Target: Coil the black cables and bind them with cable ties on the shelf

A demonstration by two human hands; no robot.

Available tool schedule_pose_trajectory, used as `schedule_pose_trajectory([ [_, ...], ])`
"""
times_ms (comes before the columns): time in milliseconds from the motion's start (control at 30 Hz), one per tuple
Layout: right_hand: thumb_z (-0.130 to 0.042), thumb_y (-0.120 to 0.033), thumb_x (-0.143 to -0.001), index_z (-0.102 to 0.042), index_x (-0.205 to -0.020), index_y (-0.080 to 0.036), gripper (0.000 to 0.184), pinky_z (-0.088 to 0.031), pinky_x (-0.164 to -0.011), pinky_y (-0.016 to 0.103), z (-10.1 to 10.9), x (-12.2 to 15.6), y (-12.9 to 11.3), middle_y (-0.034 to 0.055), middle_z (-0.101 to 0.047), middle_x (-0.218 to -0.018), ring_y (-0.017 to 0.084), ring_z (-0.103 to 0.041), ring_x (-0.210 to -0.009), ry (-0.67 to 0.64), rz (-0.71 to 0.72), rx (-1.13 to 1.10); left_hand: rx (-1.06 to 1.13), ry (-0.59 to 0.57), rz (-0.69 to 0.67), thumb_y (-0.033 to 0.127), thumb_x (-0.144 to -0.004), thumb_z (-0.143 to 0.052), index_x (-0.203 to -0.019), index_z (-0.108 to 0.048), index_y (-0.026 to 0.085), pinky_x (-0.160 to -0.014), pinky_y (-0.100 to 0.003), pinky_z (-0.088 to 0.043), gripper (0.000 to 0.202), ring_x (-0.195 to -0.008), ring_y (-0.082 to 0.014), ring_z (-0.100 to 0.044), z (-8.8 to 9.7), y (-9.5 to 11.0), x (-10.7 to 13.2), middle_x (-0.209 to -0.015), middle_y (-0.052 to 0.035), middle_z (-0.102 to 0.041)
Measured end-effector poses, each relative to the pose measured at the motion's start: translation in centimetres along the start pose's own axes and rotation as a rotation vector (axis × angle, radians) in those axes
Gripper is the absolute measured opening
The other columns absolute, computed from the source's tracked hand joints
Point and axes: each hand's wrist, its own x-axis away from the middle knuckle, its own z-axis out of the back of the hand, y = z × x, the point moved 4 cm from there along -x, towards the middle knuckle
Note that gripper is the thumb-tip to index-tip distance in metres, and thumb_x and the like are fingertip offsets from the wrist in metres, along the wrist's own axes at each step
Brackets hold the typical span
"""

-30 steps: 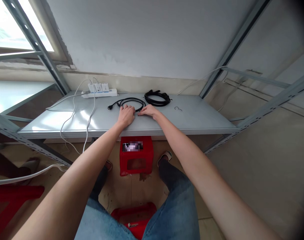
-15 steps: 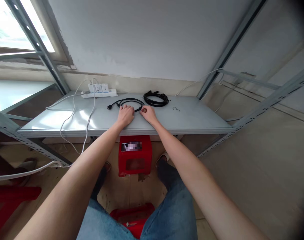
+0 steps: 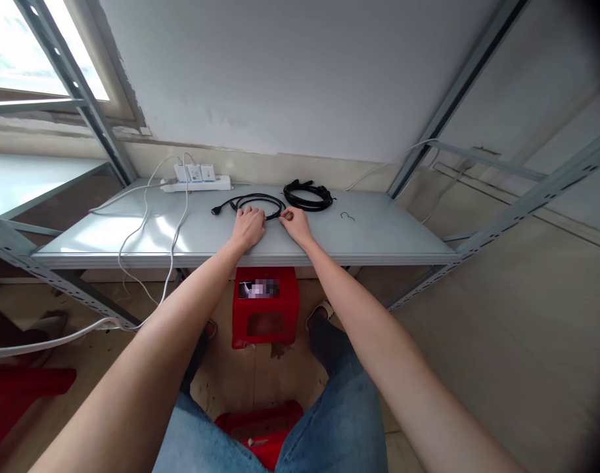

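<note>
A black cable (image 3: 257,195) with a dark plug at its left end lies in a loose loop on the grey metal shelf (image 3: 378,230). My left hand (image 3: 249,227) rests over the near side of the loop, fingers bent down onto the cable. At the loop's right side, my right hand (image 3: 294,225) pinches the cable between thumb and forefinger. What lies under the fingertips is partly hidden. Behind and right of my right hand sits a second, thicker coil of black cable (image 3: 307,205). Farther right are thin dark wire pieces (image 3: 347,216).
A white power strip (image 3: 196,184) with several white adapters stands at the back left, its white cords (image 3: 144,210) hanging over the shelf's front edge. Metal uprights (image 3: 457,92) frame the shelf. Below stands a red stool (image 3: 265,315) with a phone (image 3: 259,289) on it.
My right hand has shifted very slightly right along the loop. My left hand and the cables stay where they were.
</note>
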Motion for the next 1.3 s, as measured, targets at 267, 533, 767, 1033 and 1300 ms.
schedule_pose_trajectory([
  [267,-0.066,-0.018,-0.078,-0.056,-0.067,-0.025,0.017,-0.043,-0.071,0.032,-0.1,-0.2,0.5,-0.0030,-0.060,-0.065,0.018,-0.057,-0.070,0.042,0.036,-0.041,0.014,0.020,-0.014,0.019,-0.104,-0.039,-0.119,-0.074,0.013,-0.110,-0.056,-0.039,0.039,-0.132,-0.0420,-0.056,-0.4,-0.1,-0.2,-0.126,-0.0238,-0.076],
  [533,-0.069,-0.021,-0.078,-0.056,-0.067,-0.025,0.017,-0.047,-0.074,0.034,0.3,-0.4,0.3,-0.0006,-0.063,-0.069,0.020,-0.057,-0.071,0.064,0.070,-0.103,0.019,0.015,-0.005,0.020,-0.105,-0.039,-0.118,-0.075,0.013,-0.110,-0.056,-0.038,0.039,-0.133,-0.0418,-0.056,-0.1,0.0,-0.1,-0.124,-0.0234,-0.077],
  [767,-0.068,-0.024,-0.077,-0.058,-0.070,-0.025,0.012,-0.048,-0.076,0.035,0.6,-0.7,1.1,-0.0003,-0.062,-0.071,0.020,-0.058,-0.073,0.136,0.006,-0.166,0.022,-0.005,-0.034,0.017,-0.103,-0.039,-0.116,-0.076,0.018,-0.109,-0.055,-0.037,0.039,-0.128,-0.0400,-0.058,0.1,0.2,-0.1,-0.119,-0.0209,-0.078],
  [1033,-0.063,-0.026,-0.082,-0.057,-0.076,-0.024,0.009,-0.050,-0.079,0.034,1.4,-0.7,1.4,0.0019,-0.063,-0.077,0.021,-0.061,-0.080,0.225,-0.091,-0.219,0.042,-0.020,-0.006,0.014,-0.100,-0.043,-0.112,-0.076,0.021,-0.109,-0.057,-0.036,0.037,-0.126,-0.0398,-0.059,-0.1,-0.1,-0.2,-0.116,-0.0191,-0.078],
  [1300,-0.059,-0.043,-0.102,-0.062,-0.095,-0.024,0.021,-0.052,-0.090,0.037,2.3,0.3,0.8,0.0076,-0.066,-0.090,0.026,-0.064,-0.092,0.416,-0.109,-0.055,0.014,-0.017,-0.002,0.016,-0.100,-0.040,-0.116,-0.075,0.020,-0.106,-0.055,-0.039,0.038,-0.127,-0.0399,-0.059,0.0,-0.1,0.0,-0.118,-0.0205,-0.078],
])
